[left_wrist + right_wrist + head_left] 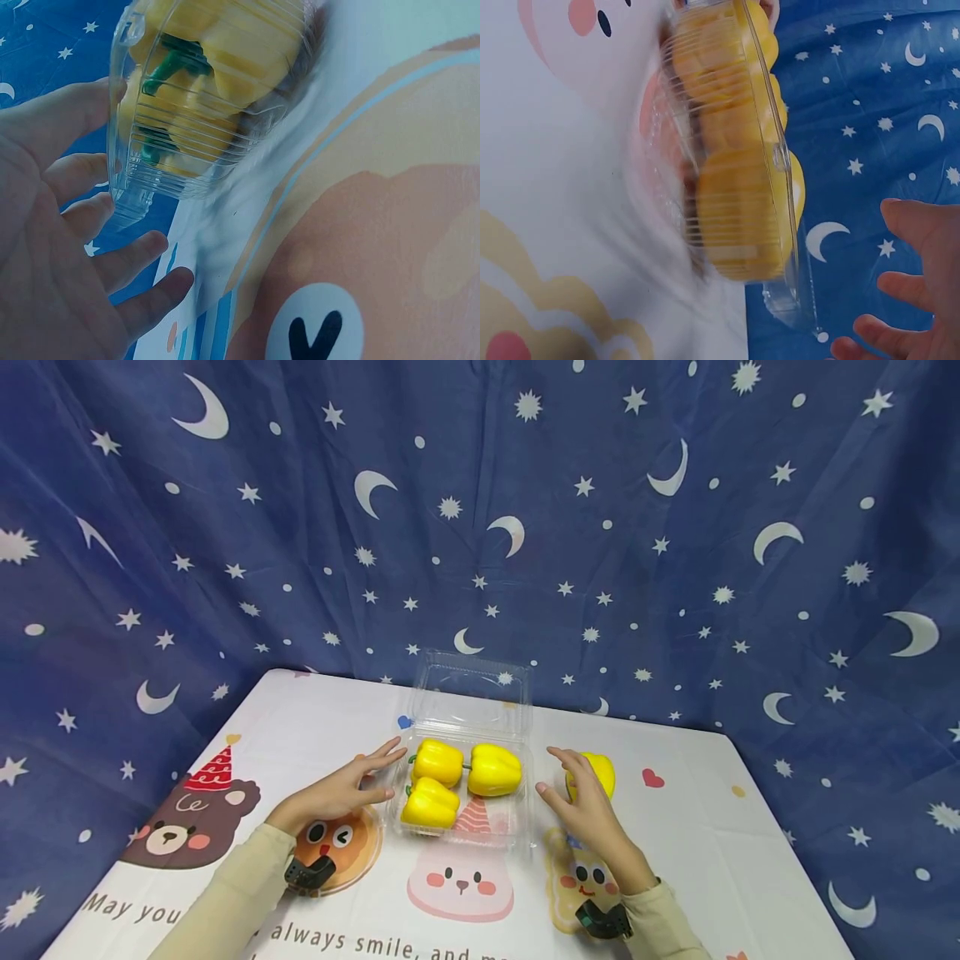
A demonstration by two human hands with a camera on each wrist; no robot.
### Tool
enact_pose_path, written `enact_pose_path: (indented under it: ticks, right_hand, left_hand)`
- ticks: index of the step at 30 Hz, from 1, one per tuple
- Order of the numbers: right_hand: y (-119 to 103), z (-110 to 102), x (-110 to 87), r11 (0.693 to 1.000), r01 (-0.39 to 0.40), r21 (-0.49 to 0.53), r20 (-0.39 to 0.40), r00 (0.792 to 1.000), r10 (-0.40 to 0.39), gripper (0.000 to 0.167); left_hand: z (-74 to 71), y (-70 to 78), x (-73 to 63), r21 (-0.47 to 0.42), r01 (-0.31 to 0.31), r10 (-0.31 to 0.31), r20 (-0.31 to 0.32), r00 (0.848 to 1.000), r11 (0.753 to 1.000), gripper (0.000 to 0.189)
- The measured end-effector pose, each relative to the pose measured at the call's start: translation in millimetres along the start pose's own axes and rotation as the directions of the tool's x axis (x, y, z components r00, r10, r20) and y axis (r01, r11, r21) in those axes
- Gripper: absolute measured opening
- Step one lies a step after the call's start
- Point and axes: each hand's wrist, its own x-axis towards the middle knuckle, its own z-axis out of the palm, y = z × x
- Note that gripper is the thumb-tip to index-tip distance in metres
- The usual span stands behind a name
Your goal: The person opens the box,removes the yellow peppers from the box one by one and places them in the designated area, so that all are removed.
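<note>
A clear plastic clamshell box [487, 841] lies on the table with its lid [472, 693] raised at the back. Inside are three yellow bell peppers, two on the left [438, 763] [431, 804] and one on the right [495, 770]. My left hand [348, 789] is at the box's left side, fingers spread; in the left wrist view its thumb [82, 112] seems to touch the rim. To the right of the box, my right hand [585, 810] has loosely extended fingers and holds nothing. Another yellow bell pepper [602, 774] sits just beyond it, partly hidden by that hand.
A white tablecloth [697, 843] with printed cartoon animals and lettering covers the table. A dark blue curtain [480, 485] with moons and stars hangs directly behind the table's back edge and along the sides.
</note>
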Motion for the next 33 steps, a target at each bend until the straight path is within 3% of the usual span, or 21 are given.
enact_pose_path:
  ticks: [8,18,33]
  right_hand:
    - [-10,10,5.2,1.000,-0.021,-0.001,0.054,0.998,0.021,0.062]
    - [-9,24,11.9,0.999,0.050,-0.019,0.083,0.995,-0.048,0.062]
    - [-14,42,23.3,0.998,0.069,-0.010,0.137,0.988,-0.067,0.061]
  left_hand:
    - [0.3,0.5,-0.6,-0.001,0.007,-0.007,-0.003,1.000,1.000,0.069]
    - [0.0,0.6,0.0,-0.004,0.017,-0.017,0.005,1.000,1.000,0.069]
    - [-0.3,-1.5,0.5,0.001,0.013,-0.013,0.003,1.000,1.000,0.068]
